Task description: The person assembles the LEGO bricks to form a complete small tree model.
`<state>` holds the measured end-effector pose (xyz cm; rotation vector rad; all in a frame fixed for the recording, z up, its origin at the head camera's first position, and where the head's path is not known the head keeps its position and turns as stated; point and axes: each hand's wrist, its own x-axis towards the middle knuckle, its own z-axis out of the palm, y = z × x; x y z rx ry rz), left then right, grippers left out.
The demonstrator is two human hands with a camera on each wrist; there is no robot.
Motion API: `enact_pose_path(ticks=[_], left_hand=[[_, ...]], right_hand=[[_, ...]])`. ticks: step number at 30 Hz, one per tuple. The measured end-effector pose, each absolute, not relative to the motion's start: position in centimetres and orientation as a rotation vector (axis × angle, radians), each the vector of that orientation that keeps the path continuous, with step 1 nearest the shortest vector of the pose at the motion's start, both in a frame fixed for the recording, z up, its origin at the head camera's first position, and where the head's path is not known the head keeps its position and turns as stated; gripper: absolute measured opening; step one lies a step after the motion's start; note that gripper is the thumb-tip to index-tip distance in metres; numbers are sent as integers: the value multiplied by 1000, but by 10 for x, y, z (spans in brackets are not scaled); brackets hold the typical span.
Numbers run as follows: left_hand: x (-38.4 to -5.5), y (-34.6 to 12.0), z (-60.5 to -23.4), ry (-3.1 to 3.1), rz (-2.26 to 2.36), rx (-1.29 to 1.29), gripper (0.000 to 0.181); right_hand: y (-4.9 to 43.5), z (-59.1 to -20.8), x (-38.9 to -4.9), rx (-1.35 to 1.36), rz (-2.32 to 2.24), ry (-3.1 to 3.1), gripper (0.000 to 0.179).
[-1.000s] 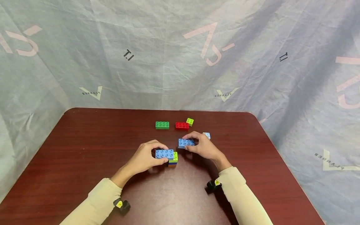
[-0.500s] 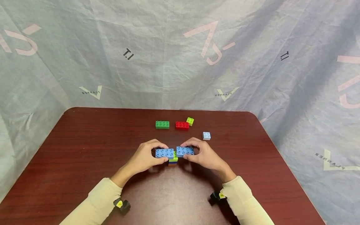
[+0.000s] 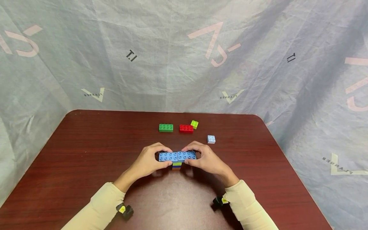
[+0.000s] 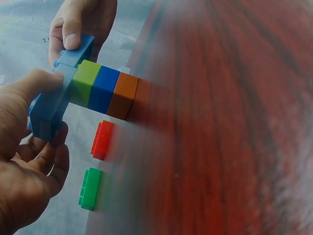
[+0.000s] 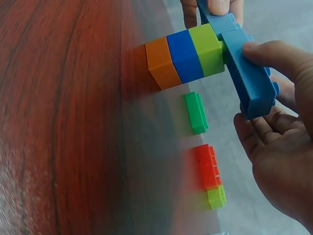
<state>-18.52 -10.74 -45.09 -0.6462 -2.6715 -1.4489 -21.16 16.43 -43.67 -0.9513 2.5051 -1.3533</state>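
- two hands [image 3: 149, 159] [image 3: 209, 159]
- two long light blue bricks [image 3: 168, 157] [image 3: 186, 156]
- two small lime bricks [image 4: 84, 81] [image 3: 194, 124]
- one dark blue brick [image 4: 102, 89]
- one orange brick [image 4: 122, 97]
- one long red brick [image 3: 186, 128]
- one long green brick [image 3: 166, 128]
- one small pale blue brick [image 3: 211, 139]
- two sleeves [image 3: 99, 204] [image 3: 247, 203]
- two wrist cameras [image 3: 125, 211] [image 3: 219, 202]
- one bench [image 3: 109, 143]

I've got a dark red wood table [image 3: 86, 143], wrinkled grey printed cloth [image 3: 161, 70] far, left and right, glare [image 3: 178, 198] near middle.

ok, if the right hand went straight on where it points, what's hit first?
The right hand would likely push its blue brick into the other blue brick, held by the left hand. Bricks line up end to end; any gap is hard to judge.
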Motion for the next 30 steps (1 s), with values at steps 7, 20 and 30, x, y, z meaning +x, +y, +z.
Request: enact_pose_path(ticks=[7, 20, 30], left_hand=[[-186, -107, -452, -2666, -1452, -647, 31], [-186, -107, -453, -2654, -1443, -653, 31], [-185, -107, -454, -2656, -1456, -642, 30]], right_hand=[[162, -439, -212, -926, -1384, 2491, 30], [161, -440, -213, -942, -1380, 2480, 30], [161, -439, -210, -957, -1397, 2476, 31]])
